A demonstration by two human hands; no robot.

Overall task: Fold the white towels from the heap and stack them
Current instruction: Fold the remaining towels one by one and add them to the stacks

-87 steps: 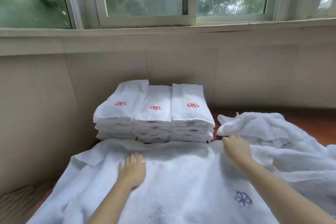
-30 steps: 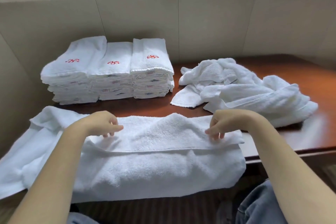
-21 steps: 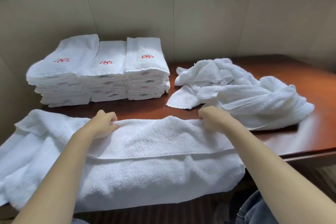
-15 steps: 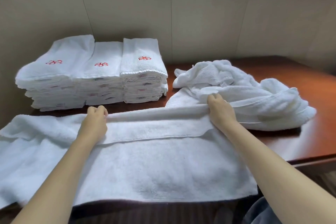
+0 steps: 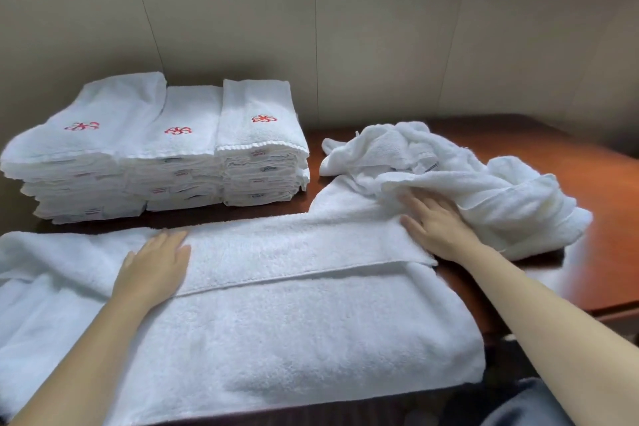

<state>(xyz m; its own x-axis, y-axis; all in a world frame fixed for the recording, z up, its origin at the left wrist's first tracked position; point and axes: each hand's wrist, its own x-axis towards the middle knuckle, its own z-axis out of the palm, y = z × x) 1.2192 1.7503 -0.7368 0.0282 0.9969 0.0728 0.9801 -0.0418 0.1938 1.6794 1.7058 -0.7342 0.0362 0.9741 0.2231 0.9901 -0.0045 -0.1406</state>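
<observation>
Fingers [image 5: 169, 245] uncurled, flat on towel [image 5: 294, 322]

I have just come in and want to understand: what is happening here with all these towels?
A person is folding a large white towel on the brown table. Its far edge is folded over, and the left hand and right hand press flat on that strip. Three stacks of folded towels with red emblems stand behind on the left; the unfolded heap lies on the right.
</observation>
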